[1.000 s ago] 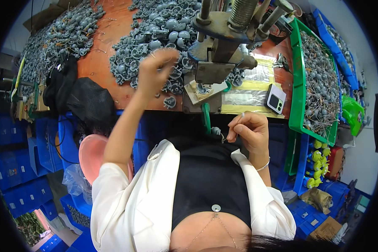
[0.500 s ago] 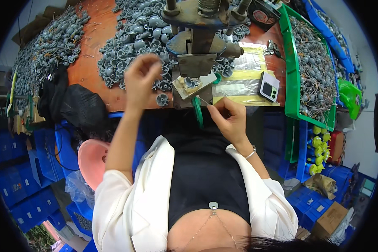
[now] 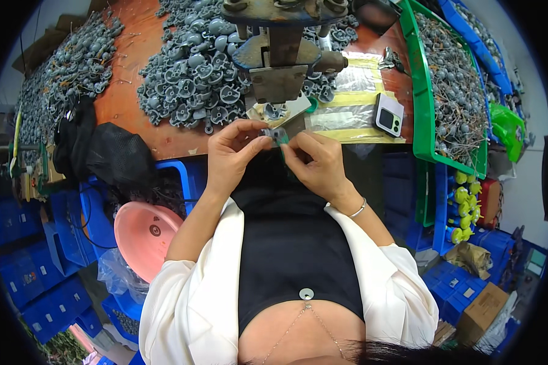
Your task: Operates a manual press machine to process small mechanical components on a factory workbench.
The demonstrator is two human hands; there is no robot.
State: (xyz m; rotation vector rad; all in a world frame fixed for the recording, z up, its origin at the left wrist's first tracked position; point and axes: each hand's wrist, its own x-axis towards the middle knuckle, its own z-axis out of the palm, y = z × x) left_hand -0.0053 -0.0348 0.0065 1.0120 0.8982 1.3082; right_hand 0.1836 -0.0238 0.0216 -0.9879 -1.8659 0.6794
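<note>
In front of the press [image 3: 280, 82], my two hands nearly meet at the table's edge. Thumb and fingers of my left hand [image 3: 234, 152] pinch a small grey plastic part [image 3: 274, 135]. My right hand [image 3: 316, 159] is closed, its fingertips at a slim green piece [image 3: 283, 141] beside that part. The green piece is mostly covered, so I cannot make out its kind. Behind my fingers, another grey part [image 3: 275, 111] sits on a pale block [image 3: 297, 109] under the press head. A heap of grey plastic shells [image 3: 195, 67] lies beyond my left hand.
A green tray [image 3: 429, 115] of grey parts with wires stands at the right. A phone [image 3: 388, 115] lies on the taped sheet [image 3: 347, 115]. More wired parts [image 3: 73, 67] are heaped far left, near a black mesh bag [image 3: 122, 152]. A pink basin [image 3: 143, 237] sits below.
My left hand has come down and right from above the heap to meet my right hand, now holding a grey part. The lone part near the table's front edge is gone from its spot.
</note>
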